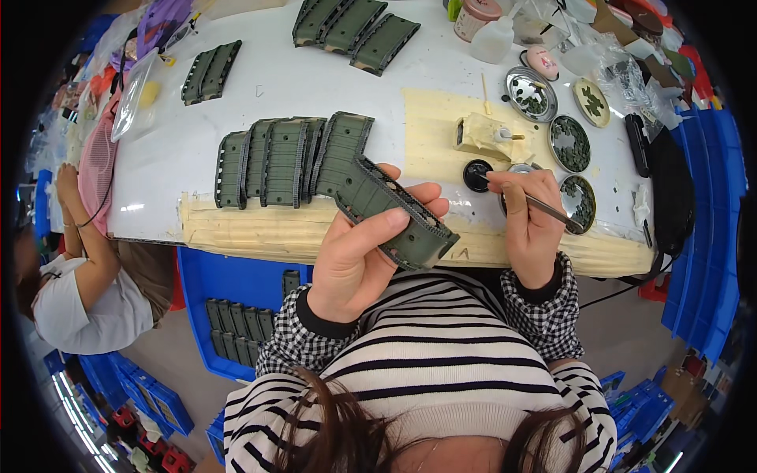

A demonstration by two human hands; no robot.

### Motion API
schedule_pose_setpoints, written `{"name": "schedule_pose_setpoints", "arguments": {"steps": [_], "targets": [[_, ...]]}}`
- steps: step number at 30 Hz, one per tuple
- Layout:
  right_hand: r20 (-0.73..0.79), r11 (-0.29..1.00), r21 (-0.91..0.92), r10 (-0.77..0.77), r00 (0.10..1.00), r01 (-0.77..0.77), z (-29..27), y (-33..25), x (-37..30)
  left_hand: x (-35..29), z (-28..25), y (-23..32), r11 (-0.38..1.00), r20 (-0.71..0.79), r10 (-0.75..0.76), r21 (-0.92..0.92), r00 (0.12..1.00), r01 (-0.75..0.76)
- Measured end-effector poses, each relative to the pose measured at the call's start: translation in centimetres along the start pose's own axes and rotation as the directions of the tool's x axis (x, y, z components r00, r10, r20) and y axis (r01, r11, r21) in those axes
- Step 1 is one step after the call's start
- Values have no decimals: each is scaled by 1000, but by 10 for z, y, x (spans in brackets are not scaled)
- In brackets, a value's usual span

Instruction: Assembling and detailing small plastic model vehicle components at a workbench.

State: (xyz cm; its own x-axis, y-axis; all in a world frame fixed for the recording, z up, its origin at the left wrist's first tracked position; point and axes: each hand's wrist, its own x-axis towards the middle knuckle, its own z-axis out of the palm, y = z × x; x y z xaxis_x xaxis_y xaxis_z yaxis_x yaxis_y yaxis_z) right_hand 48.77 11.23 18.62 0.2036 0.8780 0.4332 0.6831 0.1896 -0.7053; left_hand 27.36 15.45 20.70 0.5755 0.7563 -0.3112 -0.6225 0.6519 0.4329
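My left hand grips a curved dark green panel with ridged edges and camouflage patches, held tilted above the table's near edge. The thumb presses on its face, and the fingers wrap behind its far side. In my right hand is a pair of metal tweezers, pinched between thumb and fingers. Their tips reach a small black round dish. Just left of the held panel stands a row of similar green panels. Round metal dishes with small dark green pieces, including one dish, lie beyond my right hand.
A taped block sits on masking tape. More green panels lie at the far side. A squeeze bottle and clutter fill the far right. Below the table is a blue bin holding green parts. Another person sits at left.
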Motion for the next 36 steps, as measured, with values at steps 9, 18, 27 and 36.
{"name": "schedule_pose_setpoints", "arguments": {"steps": [9, 18, 27, 36], "targets": [[-39, 998, 67, 13, 999, -10, -5, -5, -1, 3, 1, 1, 1000, -69, 9, 20, 998, -8], [-16, 981, 172, -93, 996, 94, -24, -23, 2, 9, 6, 2, 1000, -165, 24, -12, 986, -27], [-29, 999, 40, 27, 999, -25, -2, 1, -2, 11, 8, -2, 996, -158, 48, -65, 986, -59], [-24, 995, 96, 31, 999, -29, -4, 0, -2, 11, 6, -5, 996, -152, 23, -81, 988, -36]]}}
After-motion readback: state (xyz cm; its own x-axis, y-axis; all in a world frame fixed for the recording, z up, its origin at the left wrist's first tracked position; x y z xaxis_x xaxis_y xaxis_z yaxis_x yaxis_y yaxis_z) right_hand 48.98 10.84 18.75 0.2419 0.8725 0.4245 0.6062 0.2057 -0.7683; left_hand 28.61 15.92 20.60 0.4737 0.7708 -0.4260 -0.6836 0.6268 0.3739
